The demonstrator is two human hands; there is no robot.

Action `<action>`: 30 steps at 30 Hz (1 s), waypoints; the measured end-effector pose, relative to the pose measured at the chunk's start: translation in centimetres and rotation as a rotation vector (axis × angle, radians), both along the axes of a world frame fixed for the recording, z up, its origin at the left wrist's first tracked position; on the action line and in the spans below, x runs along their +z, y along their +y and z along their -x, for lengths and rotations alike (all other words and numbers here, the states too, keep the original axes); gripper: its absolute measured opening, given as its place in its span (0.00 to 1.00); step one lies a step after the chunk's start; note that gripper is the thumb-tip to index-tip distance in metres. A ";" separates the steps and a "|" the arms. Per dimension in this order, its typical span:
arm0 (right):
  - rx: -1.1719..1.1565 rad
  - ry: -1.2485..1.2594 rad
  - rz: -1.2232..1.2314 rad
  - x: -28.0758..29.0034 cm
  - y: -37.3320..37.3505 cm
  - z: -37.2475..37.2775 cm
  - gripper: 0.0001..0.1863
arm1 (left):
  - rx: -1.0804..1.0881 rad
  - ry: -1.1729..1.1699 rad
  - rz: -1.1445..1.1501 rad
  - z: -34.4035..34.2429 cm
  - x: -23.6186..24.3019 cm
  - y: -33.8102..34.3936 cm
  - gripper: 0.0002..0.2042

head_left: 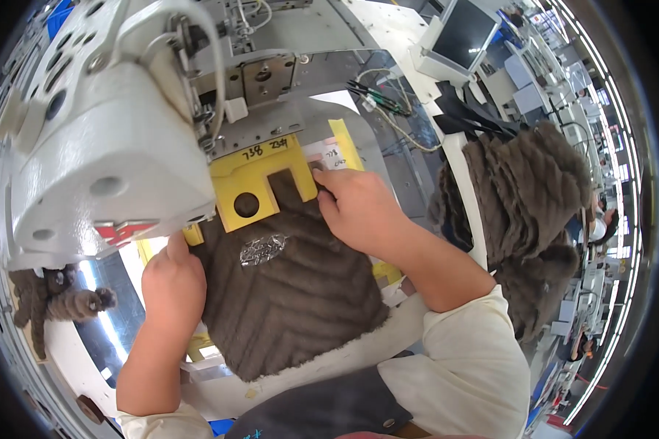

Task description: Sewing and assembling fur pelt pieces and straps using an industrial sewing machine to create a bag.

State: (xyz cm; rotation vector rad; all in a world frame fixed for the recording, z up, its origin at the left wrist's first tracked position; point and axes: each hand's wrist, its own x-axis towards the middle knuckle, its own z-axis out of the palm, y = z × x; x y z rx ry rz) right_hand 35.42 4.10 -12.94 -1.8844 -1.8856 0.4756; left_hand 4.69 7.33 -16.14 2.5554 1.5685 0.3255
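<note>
A brown plush fabric panel (293,307) with chevron ridges lies under a sewing machine's large white head (117,146). A yellow template plate (231,194) with a round hole and a notch covers its far edge. On the plush sits a small crinkled clear film patch (263,250). My left hand (172,282) rests by the panel's left edge, its index finger stretched toward a small yellow piece (192,234) and the rest curled. At the template's right side, my right hand (359,208) has its thumb and fingertips closed on the plush's edge; the fingertips are partly hidden.
Stacked brown plush pieces (527,194) lie to the right, near black straps (476,110). A monitor (461,36) stands at the far right. Green-handled tools (377,99) and a cable lie behind the template. More plush scraps (58,296) are at left.
</note>
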 end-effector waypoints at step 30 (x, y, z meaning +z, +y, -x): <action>0.013 0.013 -0.001 1.2 0.5 0.1 0.17 | 0.023 0.070 -0.051 -0.2 -1.0 0.7 0.24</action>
